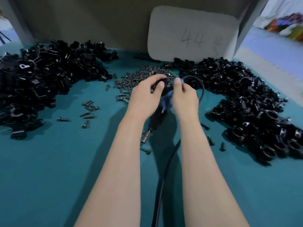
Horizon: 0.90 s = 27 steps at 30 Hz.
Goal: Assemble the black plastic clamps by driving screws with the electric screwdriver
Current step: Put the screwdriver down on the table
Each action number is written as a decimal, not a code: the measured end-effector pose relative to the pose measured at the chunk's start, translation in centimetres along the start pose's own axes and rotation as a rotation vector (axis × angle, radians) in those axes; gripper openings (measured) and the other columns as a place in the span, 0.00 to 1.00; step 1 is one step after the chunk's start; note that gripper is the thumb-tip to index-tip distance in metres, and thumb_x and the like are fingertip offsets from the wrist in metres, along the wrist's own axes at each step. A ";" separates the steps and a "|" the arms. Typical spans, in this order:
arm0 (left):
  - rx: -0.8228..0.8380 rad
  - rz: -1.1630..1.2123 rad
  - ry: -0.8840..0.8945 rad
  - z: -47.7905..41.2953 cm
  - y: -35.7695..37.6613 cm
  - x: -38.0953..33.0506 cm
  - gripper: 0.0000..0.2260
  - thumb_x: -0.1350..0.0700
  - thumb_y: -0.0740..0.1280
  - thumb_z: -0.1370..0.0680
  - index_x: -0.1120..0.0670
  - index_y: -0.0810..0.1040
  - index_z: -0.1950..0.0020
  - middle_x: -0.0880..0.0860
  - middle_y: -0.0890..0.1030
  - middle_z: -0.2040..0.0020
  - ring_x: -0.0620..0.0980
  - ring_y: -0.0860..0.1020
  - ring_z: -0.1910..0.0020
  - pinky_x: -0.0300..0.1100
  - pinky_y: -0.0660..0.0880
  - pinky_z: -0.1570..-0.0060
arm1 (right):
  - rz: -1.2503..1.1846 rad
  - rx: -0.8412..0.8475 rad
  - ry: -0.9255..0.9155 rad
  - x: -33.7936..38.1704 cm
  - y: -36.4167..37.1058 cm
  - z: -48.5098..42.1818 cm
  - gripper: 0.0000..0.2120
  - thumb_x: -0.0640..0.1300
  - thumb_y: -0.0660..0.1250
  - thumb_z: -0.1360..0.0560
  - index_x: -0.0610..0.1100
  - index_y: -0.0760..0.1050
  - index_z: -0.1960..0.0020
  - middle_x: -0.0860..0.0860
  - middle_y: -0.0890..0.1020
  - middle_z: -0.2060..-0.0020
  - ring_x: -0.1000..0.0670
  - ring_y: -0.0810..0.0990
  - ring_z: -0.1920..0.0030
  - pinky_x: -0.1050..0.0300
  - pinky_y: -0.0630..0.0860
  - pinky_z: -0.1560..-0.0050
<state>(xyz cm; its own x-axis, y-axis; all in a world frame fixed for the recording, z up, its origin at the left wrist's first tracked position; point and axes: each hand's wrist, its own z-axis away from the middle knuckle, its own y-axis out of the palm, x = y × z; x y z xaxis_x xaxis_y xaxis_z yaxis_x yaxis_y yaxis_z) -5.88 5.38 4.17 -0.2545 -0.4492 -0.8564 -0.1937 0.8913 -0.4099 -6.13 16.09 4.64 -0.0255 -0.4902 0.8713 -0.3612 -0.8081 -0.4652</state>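
— Teal table (49,169), head view: what lies on it?
— Black clamp parts (41,82) heaped on both sides, with screws (144,76) piled in the centre.
— Hands?
— Both forearms extended and converging. Left hand (144,95) curls thumb and fingers round the black upper end of the electric screwdriver (157,115). Right hand (184,97) has its fingers curled at the blue section; blur hides the exact grip. The tool slants, bit toward the person.
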 end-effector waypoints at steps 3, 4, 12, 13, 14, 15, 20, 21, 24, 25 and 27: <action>0.144 -0.047 0.011 0.1 2.7 -2.1 0.15 0.56 0.58 0.18 0.46 0.76 0.34 0.52 0.77 0.36 0.50 0.74 0.37 0.40 0.68 0.36 | 0.002 -0.006 0.011 -0.4 -3.2 0.5 0.25 0.52 0.54 0.18 0.32 0.75 0.61 0.38 0.80 0.64 0.37 0.79 0.57 0.47 0.75 0.54; 0.191 -0.070 0.017 0.2 3.7 -2.9 0.16 0.56 0.58 0.18 0.45 0.76 0.33 0.53 0.77 0.36 0.51 0.74 0.37 0.43 0.68 0.36 | 0.043 -0.042 0.015 -1.0 -4.3 0.7 0.25 0.51 0.55 0.18 0.33 0.74 0.63 0.38 0.80 0.65 0.38 0.79 0.59 0.49 0.74 0.55; 0.424 -0.110 0.083 3.1 11.2 -8.4 0.15 0.61 0.58 0.19 0.46 0.77 0.39 0.49 0.78 0.38 0.50 0.73 0.39 0.48 0.71 0.39 | 0.207 -0.253 0.140 -5.8 -12.7 2.6 0.08 0.49 0.57 0.18 0.46 0.71 0.52 0.55 0.69 0.67 0.59 0.66 0.68 0.61 0.60 0.67; 0.434 -0.105 0.087 3.6 11.8 -8.8 0.13 0.61 0.58 0.19 0.47 0.76 0.40 0.49 0.78 0.40 0.51 0.74 0.41 0.48 0.72 0.41 | 0.221 -0.270 0.163 -6.1 -13.3 2.8 0.08 0.49 0.57 0.18 0.46 0.70 0.50 0.56 0.69 0.66 0.58 0.66 0.67 0.61 0.60 0.68; 0.445 -0.103 0.089 4.1 12.3 -9.2 0.12 0.60 0.58 0.19 0.48 0.76 0.41 0.50 0.79 0.42 0.53 0.75 0.43 0.49 0.73 0.43 | 0.242 -0.280 0.188 -6.5 -13.9 3.0 0.08 0.49 0.57 0.18 0.46 0.70 0.49 0.55 0.70 0.65 0.55 0.67 0.66 0.60 0.59 0.67; 0.456 -0.117 0.090 4.5 12.8 -9.3 0.10 0.60 0.59 0.19 0.49 0.75 0.42 0.51 0.79 0.44 0.54 0.76 0.45 0.50 0.74 0.45 | 0.270 -0.276 0.215 -6.9 -14.4 3.1 0.09 0.49 0.56 0.18 0.45 0.71 0.48 0.53 0.71 0.63 0.52 0.68 0.62 0.59 0.60 0.63; 0.458 -0.283 0.099 5.1 14.8 -8.9 0.09 0.59 0.59 0.20 0.49 0.74 0.44 0.51 0.78 0.45 0.54 0.75 0.48 0.48 0.73 0.52 | 0.315 -0.242 0.314 -8.6 -14.6 3.2 0.08 0.43 0.55 0.20 0.44 0.70 0.43 0.49 0.73 0.54 0.48 0.69 0.55 0.56 0.64 0.60; 0.416 -0.250 0.093 5.1 15.1 -8.9 0.07 0.59 0.60 0.20 0.50 0.73 0.44 0.51 0.76 0.46 0.54 0.75 0.49 0.47 0.70 0.55 | 0.294 -0.260 0.315 -8.7 -14.4 3.1 0.08 0.42 0.56 0.20 0.43 0.70 0.43 0.49 0.73 0.53 0.49 0.69 0.55 0.56 0.64 0.59; 0.274 -0.115 0.020 5.3 15.7 -8.9 0.04 0.58 0.63 0.20 0.53 0.68 0.49 0.50 0.72 0.50 0.52 0.72 0.54 0.44 0.66 0.57 | 0.238 -0.302 0.298 -8.6 -14.1 2.9 0.07 0.41 0.58 0.21 0.43 0.68 0.43 0.50 0.73 0.57 0.54 0.68 0.63 0.58 0.62 0.67; 0.263 -0.106 0.005 5.2 15.8 -8.8 0.04 0.58 0.63 0.20 0.53 0.68 0.50 0.50 0.74 0.51 0.52 0.73 0.53 0.43 0.67 0.56 | 0.216 -0.309 0.286 -8.6 -14.1 2.9 0.07 0.40 0.58 0.22 0.43 0.67 0.44 0.51 0.72 0.59 0.55 0.68 0.64 0.59 0.61 0.68; 0.279 -0.168 0.007 4.7 15.7 -8.6 0.03 0.57 0.62 0.20 0.52 0.75 0.51 0.51 0.79 0.52 0.52 0.76 0.50 0.44 0.70 0.55 | 0.164 -0.339 0.250 -8.4 -14.0 2.9 0.07 0.40 0.59 0.23 0.43 0.68 0.45 0.52 0.73 0.61 0.53 0.70 0.63 0.58 0.63 0.64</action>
<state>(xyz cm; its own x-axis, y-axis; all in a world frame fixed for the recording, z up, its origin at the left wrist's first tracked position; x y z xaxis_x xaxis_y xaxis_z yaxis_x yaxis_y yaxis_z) -2.26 23.56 3.60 -0.2479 -0.5910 -0.7677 0.0335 0.7867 -0.6164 1.88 30.54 3.38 -0.3176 -0.4751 0.8206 -0.6176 -0.5530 -0.5592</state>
